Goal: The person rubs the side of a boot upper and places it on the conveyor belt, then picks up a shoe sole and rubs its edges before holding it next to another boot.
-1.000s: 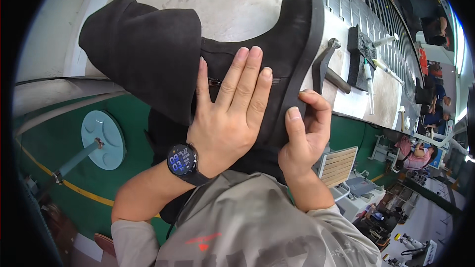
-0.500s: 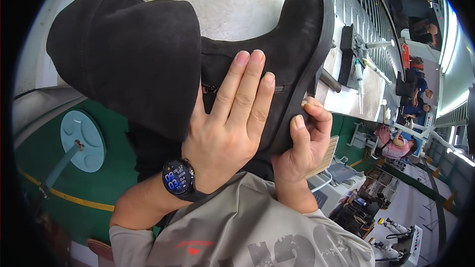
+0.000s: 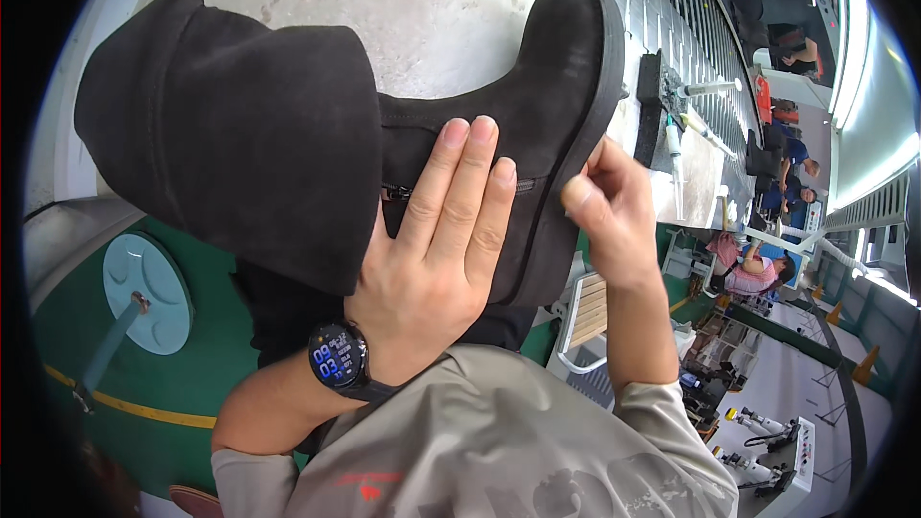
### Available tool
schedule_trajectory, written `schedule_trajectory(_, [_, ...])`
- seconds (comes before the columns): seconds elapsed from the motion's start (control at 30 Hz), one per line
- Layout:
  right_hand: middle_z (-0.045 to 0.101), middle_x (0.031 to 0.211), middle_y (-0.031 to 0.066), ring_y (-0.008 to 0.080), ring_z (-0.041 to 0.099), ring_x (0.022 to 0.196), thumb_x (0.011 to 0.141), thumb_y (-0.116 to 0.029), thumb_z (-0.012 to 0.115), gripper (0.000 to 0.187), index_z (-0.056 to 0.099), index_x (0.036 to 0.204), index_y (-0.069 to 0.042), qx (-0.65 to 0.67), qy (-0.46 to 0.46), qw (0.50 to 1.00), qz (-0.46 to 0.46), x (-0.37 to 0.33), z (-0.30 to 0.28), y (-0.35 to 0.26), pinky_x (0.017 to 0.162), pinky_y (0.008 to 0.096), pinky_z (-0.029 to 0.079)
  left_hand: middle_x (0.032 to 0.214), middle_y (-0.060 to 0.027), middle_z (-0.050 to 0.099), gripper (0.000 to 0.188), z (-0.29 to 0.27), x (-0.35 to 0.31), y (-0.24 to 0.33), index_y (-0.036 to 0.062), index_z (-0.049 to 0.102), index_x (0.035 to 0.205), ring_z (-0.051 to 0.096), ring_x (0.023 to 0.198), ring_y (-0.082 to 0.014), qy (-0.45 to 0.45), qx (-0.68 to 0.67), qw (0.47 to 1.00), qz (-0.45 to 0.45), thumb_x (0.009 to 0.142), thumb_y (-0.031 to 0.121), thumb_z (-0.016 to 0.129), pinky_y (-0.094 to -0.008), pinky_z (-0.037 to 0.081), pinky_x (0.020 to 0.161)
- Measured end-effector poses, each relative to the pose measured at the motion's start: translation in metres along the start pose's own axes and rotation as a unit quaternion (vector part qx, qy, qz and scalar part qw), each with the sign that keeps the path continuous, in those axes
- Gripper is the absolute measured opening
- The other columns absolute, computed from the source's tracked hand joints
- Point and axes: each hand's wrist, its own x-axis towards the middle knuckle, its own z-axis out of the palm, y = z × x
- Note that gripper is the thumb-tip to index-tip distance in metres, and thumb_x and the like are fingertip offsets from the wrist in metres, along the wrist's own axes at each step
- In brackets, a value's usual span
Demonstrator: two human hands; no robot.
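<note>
A tall black suede boot (image 3: 288, 125) lies on its side across my lap and the pale workbench, shaft to the left, thick sole to the right. My left hand (image 3: 436, 249) lies flat on the boot's ankle over the side zip, fingers together, with a dark smartwatch (image 3: 338, 357) on the wrist. My right hand (image 3: 609, 206) is at the sole's edge near the heel, fingers pinched together against the rim. Whether anything small is between those fingers is not visible.
The pale workbench (image 3: 451, 0) runs away ahead, with black tools and a tube-like tool (image 3: 676, 149) at its right side. A light blue round stool base (image 3: 144, 293) stands on the green floor at left. A slatted crate (image 3: 587, 312) and other seated people (image 3: 748, 269) are at right.
The boot now fills more of the view and sits higher. My right hand has shifted up along the sole's edge; my left hand stays flat on the ankle.
</note>
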Motion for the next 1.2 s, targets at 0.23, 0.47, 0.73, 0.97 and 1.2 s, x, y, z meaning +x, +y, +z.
schedule_trajectory(0.23, [0.056,0.078,-0.0074,0.0023,0.045,0.072,0.102,-0.036,0.082,0.04,0.058,0.087,-0.007,0.006,-0.033,0.998,-0.057,0.019,-0.011,0.022,0.062,0.0213,0.036,0.161,-0.0207,0.057,0.051,0.0,-0.001,0.0,-0.0006,0.058,0.152,0.053,0.153,-0.0328,-0.008,0.027,1.0,0.009,0.103,0.014,0.061,-0.0687,0.046,0.115])
schedule_trajectory(0.47, [0.058,0.078,-0.006,0.0028,0.047,0.073,0.103,-0.034,0.081,0.04,0.057,0.086,-0.007,0.023,-0.001,0.996,-0.082,0.015,-0.004,0.02,0.063,0.0218,0.038,0.159,-0.0238,0.058,0.053,0.0,-0.001,0.001,0.0006,0.05,0.156,0.057,0.148,-0.0373,-0.027,-0.017,0.999,-0.006,0.104,0.007,0.061,-0.0739,0.038,0.119])
schedule_trajectory(0.73, [0.06,0.085,-0.0037,0.0036,0.048,0.074,0.096,-0.012,0.078,0.023,0.057,0.095,-0.006,-0.02,0.036,0.997,-0.062,0.033,-0.013,0.018,0.065,0.0226,0.038,0.171,-0.0327,0.036,0.118,-0.032,0.011,-0.006,-0.0073,0.036,0.164,0.038,0.159,-0.0472,-0.165,-0.157,0.974,-0.016,0.076,0.053,0.087,-0.0773,0.024,0.124])
schedule_trajectory(0.97, [0.077,0.125,0.0194,0.019,0.07,0.106,0.109,-0.037,0.054,0.05,0.071,0.131,0.005,0.035,0.101,0.941,-0.322,0.149,-0.029,-0.022,0.098,0.0353,0.053,0.172,-0.0379,0.029,0.145,-0.023,0.007,0.009,-0.0105,0.029,0.166,0.032,0.16,-0.0534,-0.161,-0.121,0.979,0.013,0.056,0.063,0.091,-0.0768,0.02,0.125])
schedule_trajectory(1.2, [0.078,0.08,0.0128,0.0172,0.067,0.076,0.104,-0.041,0.061,0.056,0.082,0.079,0.005,-0.054,-0.06,0.975,-0.206,0.183,-0.029,-0.013,0.077,0.029,0.052,0.164,-0.0326,0.046,0.108,0.002,-0.01,0.014,-0.003,0.049,0.158,0.047,0.153,-0.0505,-0.05,-0.134,0.989,0.033,0.071,0.038,0.097,-0.0683,0.033,0.125])
